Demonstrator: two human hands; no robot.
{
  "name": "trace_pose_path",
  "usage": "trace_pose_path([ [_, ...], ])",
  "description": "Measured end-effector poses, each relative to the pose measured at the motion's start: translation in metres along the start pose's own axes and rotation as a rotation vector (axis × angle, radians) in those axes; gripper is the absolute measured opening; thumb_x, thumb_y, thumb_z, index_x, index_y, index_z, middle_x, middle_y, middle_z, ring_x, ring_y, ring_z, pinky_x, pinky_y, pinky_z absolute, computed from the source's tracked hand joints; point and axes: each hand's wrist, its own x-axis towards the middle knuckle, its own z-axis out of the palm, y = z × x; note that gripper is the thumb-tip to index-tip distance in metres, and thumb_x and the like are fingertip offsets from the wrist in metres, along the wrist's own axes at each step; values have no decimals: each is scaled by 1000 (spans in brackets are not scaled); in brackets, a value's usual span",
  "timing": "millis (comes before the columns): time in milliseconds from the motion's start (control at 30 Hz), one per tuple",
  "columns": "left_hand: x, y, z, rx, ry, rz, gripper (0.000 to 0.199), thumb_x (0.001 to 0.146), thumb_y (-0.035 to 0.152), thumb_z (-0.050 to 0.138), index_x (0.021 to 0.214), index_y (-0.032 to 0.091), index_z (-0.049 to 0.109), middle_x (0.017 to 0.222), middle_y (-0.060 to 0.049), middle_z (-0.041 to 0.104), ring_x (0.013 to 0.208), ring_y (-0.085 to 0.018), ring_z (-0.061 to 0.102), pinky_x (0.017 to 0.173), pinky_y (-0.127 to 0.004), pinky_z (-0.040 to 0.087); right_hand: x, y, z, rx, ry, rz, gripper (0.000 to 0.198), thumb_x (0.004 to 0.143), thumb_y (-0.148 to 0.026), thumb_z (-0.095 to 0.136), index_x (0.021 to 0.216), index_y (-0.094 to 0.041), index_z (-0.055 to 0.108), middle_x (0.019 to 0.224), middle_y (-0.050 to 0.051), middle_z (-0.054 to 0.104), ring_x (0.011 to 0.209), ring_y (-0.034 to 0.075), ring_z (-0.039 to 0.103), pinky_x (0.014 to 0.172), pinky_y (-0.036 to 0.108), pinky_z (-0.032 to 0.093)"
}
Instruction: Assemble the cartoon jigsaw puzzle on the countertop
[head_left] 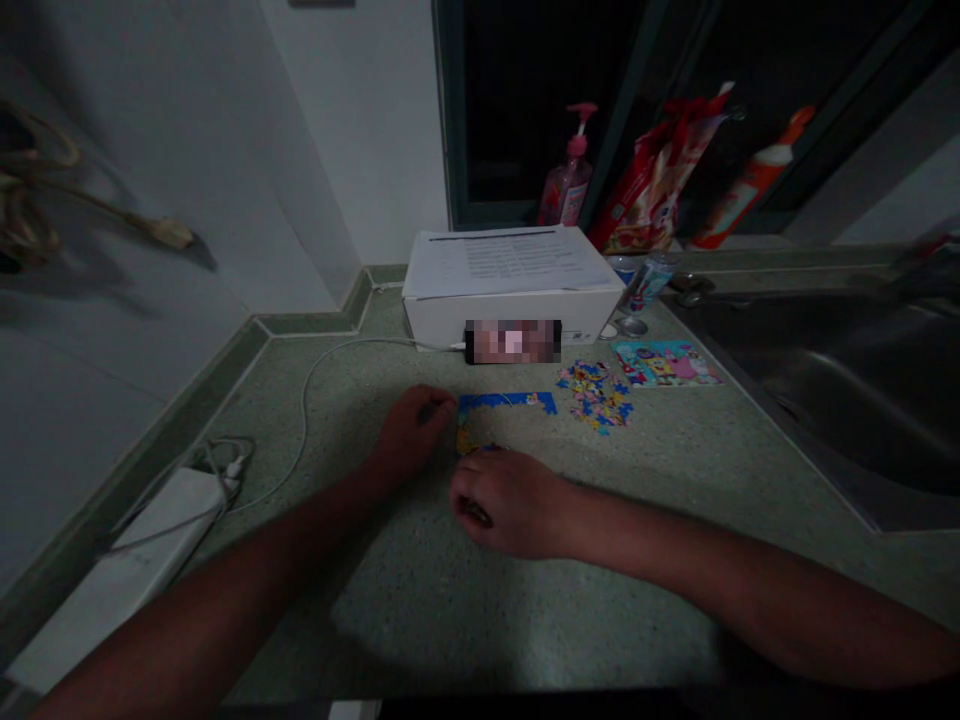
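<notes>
One puzzle border (484,401) visibly runs longest left-to-right, one piece pile (598,396) to its right; your left hand (420,428) and right hand (510,500) curl, grasp impossible to tell.

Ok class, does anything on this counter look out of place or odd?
The phone in front of the white box looks odd: its picture is broken into coarse blocks. Loose jigsaw pieces also seem unusual near a sink. No spill shows.

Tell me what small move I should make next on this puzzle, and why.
I'd probably ease your right hand back slightly: it seems to hide the lower end of the partly joined puzzle border, so the fit there can't be checked.
</notes>
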Motion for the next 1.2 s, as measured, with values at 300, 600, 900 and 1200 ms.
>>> trace_pose_path([
  [300, -1, 2, -1, 11, -22, 43, 14, 93, 31, 60, 94, 24, 72, 99, -6, 76, 97, -24, 71, 95, -42, 56, 1, 5, -14, 93, 32, 133, 9, 86, -16, 69, 92, -23, 71, 85, 1, 75, 78, 17, 67, 75, 32, 48],
  [600, -4, 2, 3, 95, -89, 202, 9, 91, 23, 65, 95, 23, 73, 99, -6, 75, 102, -26, 68, 98, -47, 55, -19, 72, -30, 372, 262, 406, 7, 86, -14, 67, 85, -21, 70, 74, -1, 69, 68, 16, 63, 64, 29, 46],
  [900, -4, 1, 4, 114, -89, 230, 10, 92, 22, 64, 96, 23, 72, 99, -6, 76, 101, -26, 68, 97, -48, 55, -31, 90, -18, 558, 215, 473, 4, 82, -19, 69, 83, -23, 70, 78, 1, 70, 71, 18, 65, 68, 32, 50],
  [1200, -4, 0, 4, 115, -61, 195, 10, 90, 21, 64, 94, 24, 73, 99, -5, 76, 100, -25, 69, 97, -46, 55, -32, 87, -15, 437, 221, 453, 10, 83, -13, 66, 82, -22, 69, 78, 0, 70, 70, 16, 64, 67, 30, 48],
])
